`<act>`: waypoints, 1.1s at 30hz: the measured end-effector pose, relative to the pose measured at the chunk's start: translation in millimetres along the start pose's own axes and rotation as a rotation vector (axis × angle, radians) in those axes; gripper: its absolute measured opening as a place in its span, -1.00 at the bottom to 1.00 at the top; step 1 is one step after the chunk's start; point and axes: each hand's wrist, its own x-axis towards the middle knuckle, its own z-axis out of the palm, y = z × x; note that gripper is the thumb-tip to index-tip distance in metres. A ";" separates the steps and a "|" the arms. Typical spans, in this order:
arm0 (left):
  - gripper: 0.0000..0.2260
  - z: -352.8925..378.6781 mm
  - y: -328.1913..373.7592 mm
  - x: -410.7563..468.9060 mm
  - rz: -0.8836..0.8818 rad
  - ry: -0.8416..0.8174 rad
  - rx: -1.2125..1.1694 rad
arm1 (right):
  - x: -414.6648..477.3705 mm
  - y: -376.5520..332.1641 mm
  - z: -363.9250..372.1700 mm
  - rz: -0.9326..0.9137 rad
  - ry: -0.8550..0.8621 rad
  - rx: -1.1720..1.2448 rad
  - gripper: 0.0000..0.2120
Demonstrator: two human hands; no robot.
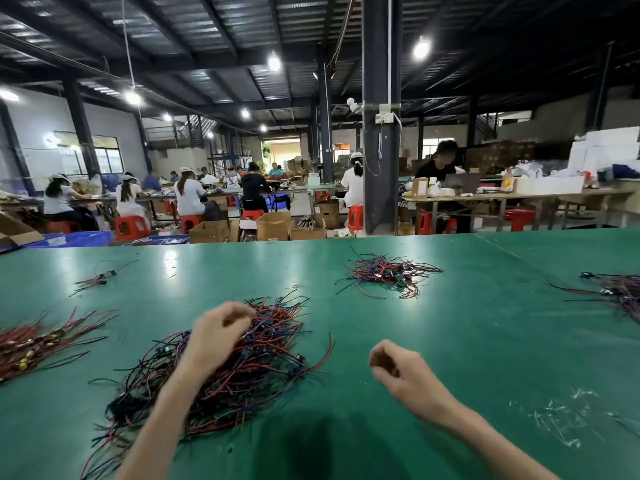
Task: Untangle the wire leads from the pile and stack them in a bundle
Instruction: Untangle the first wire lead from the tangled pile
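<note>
Right up close, the pile of wire leads [256, 368] lay on the green table [485, 341], with red, black and blue ones all mixed up. The left hand [218, 336] was over the top of the pile. Its fingers were bent down into the leads, but the hand was blurry, so I could not tell if it pinched one. The right hand [398, 370] was just beside the pile, over bare table. Its fingers were curled in, and no wire showed in them.

Off to the left lay a bundle [38, 341] of red leads, all pointing much the same way. Farther back on that side sat a tiny clump of wires [95, 280]. A second messy heap [388, 273] lay near the far edge, well apart from the hands. A third heap [620, 294] ran off the right side. White scratches [561, 422] marked the table near the right arm.

Behind the table, people [188, 197] sat on red stools [131, 226] at long benches. Cardboard boxes [273, 225] stood on the floor beside a dark pillar [381, 150].
</note>
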 end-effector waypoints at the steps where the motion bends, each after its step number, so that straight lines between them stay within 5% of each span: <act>1: -0.87 11.3 -8.8 3.3 -0.017 -0.045 0.234 | 8.2 6.8 8.0 0.022 -0.017 -0.106 -0.81; 4: -0.82 34.1 -33.1 8.3 -0.069 -0.093 0.777 | 22.1 27.6 24.7 0.108 -0.071 -0.281 -0.87; 7: -0.75 41.7 -49.7 14.2 -0.075 0.001 0.941 | 26.4 47.7 34.3 0.099 0.019 -0.319 -0.87; 17: -0.87 36.3 -18.7 30.0 -0.067 0.126 0.871 | 16.8 49.7 32.3 0.015 0.139 -0.389 -0.87; 22: -0.83 36.2 19.9 22.6 0.068 0.258 0.506 | 10.0 45.3 31.4 0.056 0.195 -0.306 -0.89; 25: -0.83 57.2 40.5 13.6 0.076 0.155 0.249 | 8.4 37.8 31.9 0.138 0.206 -0.085 -0.90; 29: -0.71 114.8 47.9 -6.6 -0.200 -0.184 -0.149 | 10.1 21.1 35.2 0.322 0.116 0.487 -0.90; 33: -0.64 160.8 35.9 -35.0 -0.419 -0.312 -0.442 | 15.9 16.9 33.8 0.485 0.151 0.816 -0.84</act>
